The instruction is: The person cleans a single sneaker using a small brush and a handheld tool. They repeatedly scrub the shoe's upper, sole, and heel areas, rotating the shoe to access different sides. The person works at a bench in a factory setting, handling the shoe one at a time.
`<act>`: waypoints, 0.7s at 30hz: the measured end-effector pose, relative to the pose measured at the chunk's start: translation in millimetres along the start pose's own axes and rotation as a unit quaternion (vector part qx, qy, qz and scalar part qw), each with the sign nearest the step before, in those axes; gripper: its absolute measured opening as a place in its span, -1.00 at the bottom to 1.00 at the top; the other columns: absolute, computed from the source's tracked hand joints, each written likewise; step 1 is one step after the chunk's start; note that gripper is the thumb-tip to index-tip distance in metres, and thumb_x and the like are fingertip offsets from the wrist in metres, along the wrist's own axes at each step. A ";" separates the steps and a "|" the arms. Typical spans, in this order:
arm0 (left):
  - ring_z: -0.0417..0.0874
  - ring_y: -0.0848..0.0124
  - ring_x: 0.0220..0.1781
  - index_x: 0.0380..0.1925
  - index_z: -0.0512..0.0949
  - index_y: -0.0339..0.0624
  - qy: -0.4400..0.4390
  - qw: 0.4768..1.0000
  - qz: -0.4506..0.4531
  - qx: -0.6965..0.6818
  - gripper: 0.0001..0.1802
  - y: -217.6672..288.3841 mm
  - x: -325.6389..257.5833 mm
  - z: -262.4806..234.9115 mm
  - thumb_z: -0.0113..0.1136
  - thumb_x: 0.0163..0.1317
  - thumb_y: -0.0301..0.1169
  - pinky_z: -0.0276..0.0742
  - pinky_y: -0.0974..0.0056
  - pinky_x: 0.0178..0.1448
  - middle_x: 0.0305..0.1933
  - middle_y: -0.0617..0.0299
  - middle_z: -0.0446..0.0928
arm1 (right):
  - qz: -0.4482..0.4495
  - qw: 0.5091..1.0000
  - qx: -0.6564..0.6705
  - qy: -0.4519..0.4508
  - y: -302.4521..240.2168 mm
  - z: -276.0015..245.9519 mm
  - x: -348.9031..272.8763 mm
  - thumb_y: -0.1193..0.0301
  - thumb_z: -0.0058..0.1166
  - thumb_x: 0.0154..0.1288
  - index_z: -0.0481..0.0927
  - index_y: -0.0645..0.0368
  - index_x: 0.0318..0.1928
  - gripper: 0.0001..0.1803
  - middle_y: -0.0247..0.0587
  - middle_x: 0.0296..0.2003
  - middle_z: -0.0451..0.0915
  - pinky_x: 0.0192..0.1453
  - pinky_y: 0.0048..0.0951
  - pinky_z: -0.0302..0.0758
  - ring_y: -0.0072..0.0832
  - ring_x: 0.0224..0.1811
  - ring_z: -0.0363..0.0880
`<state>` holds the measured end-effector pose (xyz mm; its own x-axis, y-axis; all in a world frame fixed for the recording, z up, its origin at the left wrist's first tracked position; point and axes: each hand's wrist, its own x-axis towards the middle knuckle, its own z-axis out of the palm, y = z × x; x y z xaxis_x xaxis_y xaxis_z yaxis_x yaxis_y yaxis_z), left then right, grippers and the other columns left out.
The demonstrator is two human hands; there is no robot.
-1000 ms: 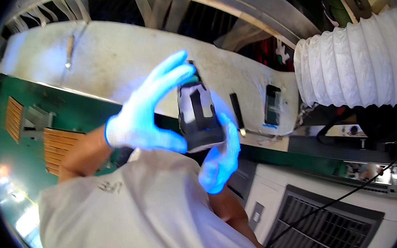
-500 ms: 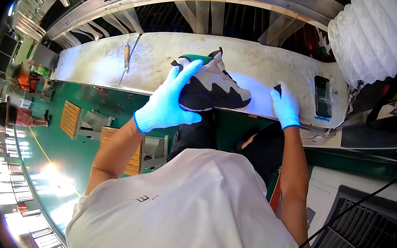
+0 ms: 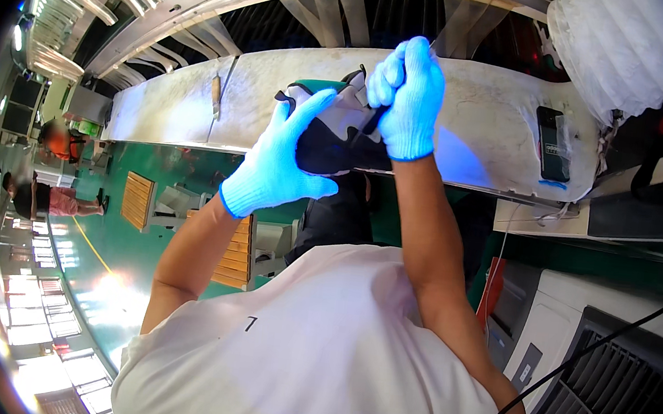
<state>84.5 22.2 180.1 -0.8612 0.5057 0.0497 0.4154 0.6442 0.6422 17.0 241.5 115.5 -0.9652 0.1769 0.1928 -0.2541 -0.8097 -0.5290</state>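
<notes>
Clearly we hold the black, white and teal sports shoe (image 3: pixel 339 132) above the long pale worktop (image 3: pixel 480 153). Our blue-gloved left hand (image 3: pixel 284 162) cups its side; our right hand (image 3: pixel 410 95) is clenched at its top. It seems light, flexible, best gripped by sole and collar.

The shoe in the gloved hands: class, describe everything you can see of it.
The shoe is a sneaker with a dark body, pale grey panels and a green collar, seemingly synthetic. It is held up in front of a long whitish conveyor surface. The left hand, in a blue glove, cups its near side; the right hand, also gloved, grips its top. Its sole is hidden.
</notes>
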 end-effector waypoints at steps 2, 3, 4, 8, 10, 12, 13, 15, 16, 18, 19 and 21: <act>0.50 -0.14 0.55 0.78 0.25 0.05 -0.002 1.000 0.004 0.005 0.42 -5.3 0.9 -0.9 0.84 -0.18 -0.36 0.45 -0.08 0.69 0.54 -0.17 0.37 | -0.001 0.995 -0.097 -0.025 -8.0 -4.1 -6.6 0.09 0.02 0.86 0.45 0.01 -0.34 -0.52 -0.40 -0.58 0.41 -0.55 -0.37 0.30 -0.50 -0.69 0.33; 0.50 -0.14 0.56 0.78 0.25 0.04 -0.002 1.000 0.007 0.008 0.43 -6.4 2.3 -2.0 0.84 -0.17 -0.36 0.44 -0.07 0.70 0.54 -0.18 0.37 | -0.009 0.997 -0.076 -0.015 -4.1 -13.8 -6.7 0.13 0.06 0.84 0.50 0.04 -0.29 -0.58 -0.38 -0.59 0.42 -0.55 -0.37 0.35 -0.50 -0.67 0.37; 0.49 -0.15 0.56 0.78 0.25 0.03 0.003 1.000 0.008 0.009 0.43 -5.0 3.5 -2.0 0.84 -0.17 -0.36 0.43 -0.08 0.71 0.54 -0.18 0.36 | -0.016 0.998 -0.055 -0.006 1.1 -22.2 -6.3 0.17 0.10 0.82 0.55 0.07 -0.23 -0.63 -0.37 -0.59 0.43 -0.55 -0.37 0.39 -0.51 -0.65 0.42; 0.48 -0.19 0.57 0.78 0.25 -0.02 0.010 0.999 0.010 0.038 0.43 8.6 5.4 2.3 0.86 -0.18 -0.33 0.41 -0.11 0.71 0.53 -0.19 0.37 | 0.015 0.999 0.042 0.012 1.9 -6.9 -17.0 -0.01 0.06 0.83 0.56 0.05 -0.23 -0.53 -0.37 -0.59 0.43 -0.52 -0.36 0.41 -0.49 -0.63 0.42; 0.49 -0.20 0.57 0.78 0.26 -0.01 0.006 0.997 0.024 0.066 0.44 13.5 12.5 6.8 0.87 -0.19 -0.31 0.41 -0.12 0.71 0.51 -0.19 0.38 | 0.034 0.989 0.139 0.036 8.8 2.3 -11.9 -0.19 -0.16 0.86 0.55 -0.03 -0.23 -0.41 -0.43 -0.54 0.38 -0.50 -0.33 0.23 -0.52 -0.62 0.26; 0.52 -0.26 0.54 0.78 0.26 0.06 0.007 0.997 0.018 0.070 0.46 14.3 15.1 4.7 0.87 -0.22 -0.30 0.53 -0.13 0.64 0.52 -0.28 0.35 | 0.004 0.989 0.142 0.040 15.2 4.6 -9.2 -0.18 -0.19 0.87 0.63 -0.02 -0.17 -0.41 -0.43 -0.54 0.36 -0.50 -0.34 0.22 -0.53 -0.63 0.25; 0.53 -0.29 0.53 0.78 0.27 0.10 0.008 0.997 0.016 0.072 0.47 14.5 17.4 3.3 0.88 -0.24 -0.30 0.58 -0.14 0.61 0.53 -0.32 0.33 | 0.035 0.978 0.203 -0.016 18.4 -2.8 -8.1 -0.19 -0.20 0.87 0.65 -0.03 -0.14 -0.40 -0.43 -0.54 0.36 -0.50 -0.34 0.23 -0.53 -0.63 0.25; 0.55 -0.23 0.50 0.78 0.26 0.09 -0.016 0.998 0.002 0.061 0.49 19.5 25.9 -3.2 0.90 -0.27 -0.26 0.60 -0.13 0.58 0.53 -0.26 0.34 | 0.086 0.937 0.312 -0.132 18.0 -19.6 -1.5 -0.20 -0.23 0.87 0.71 -0.03 -0.09 -0.38 -0.44 -0.53 0.38 -0.49 -0.35 0.26 -0.53 -0.63 0.26; 0.56 -0.21 0.48 0.78 0.26 0.09 -0.028 0.998 -0.004 0.055 0.51 20.5 30.5 -6.4 0.91 -0.28 -0.24 0.61 -0.12 0.56 0.52 -0.24 0.35 | 0.074 0.932 0.319 -0.155 20.4 -25.9 -0.2 -0.20 -0.25 0.87 0.72 -0.03 -0.07 -0.36 -0.44 -0.54 0.37 -0.49 -0.35 0.27 -0.53 -0.63 0.26; 0.59 -0.08 0.39 0.73 0.35 0.07 -0.008 0.997 0.031 0.069 0.44 10.6 35.0 -6.1 0.91 -0.29 -0.23 0.63 -0.04 0.49 0.46 -0.11 0.42 | 0.053 0.919 0.335 -0.201 20.7 -25.3 0.2 -0.22 -0.28 0.87 0.75 -0.02 -0.04 -0.34 -0.44 -0.55 0.36 -0.49 -0.34 0.29 -0.54 -0.63 0.27; 0.61 -0.05 0.37 0.70 0.40 0.06 -0.003 0.997 0.027 0.072 0.40 11.4 34.3 -5.5 0.91 -0.29 -0.23 0.63 -0.02 0.48 0.43 -0.09 0.45 | 0.078 0.927 0.334 -0.151 19.1 -26.1 -2.8 -0.20 -0.29 0.88 0.72 -0.05 -0.10 -0.35 -0.47 -0.56 0.34 -0.48 -0.33 0.24 -0.54 -0.63 0.23; 0.63 0.02 0.34 0.64 0.48 0.04 0.009 0.998 0.013 0.062 0.31 9.9 35.4 -3.0 0.90 -0.28 -0.25 0.63 0.02 0.46 0.38 -0.04 0.50 | 0.074 0.955 0.286 -0.029 13.1 -25.3 -6.3 -0.21 -0.27 0.88 0.65 -0.06 -0.20 -0.36 -0.45 -0.56 0.37 -0.49 -0.29 0.24 -0.50 -0.64 0.25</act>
<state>57.2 44.8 190.4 -0.8540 0.5141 0.0796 0.4700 0.6969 0.5416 18.2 243.9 86.4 -0.9785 0.0186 0.2056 -0.0230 -0.9996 -0.0189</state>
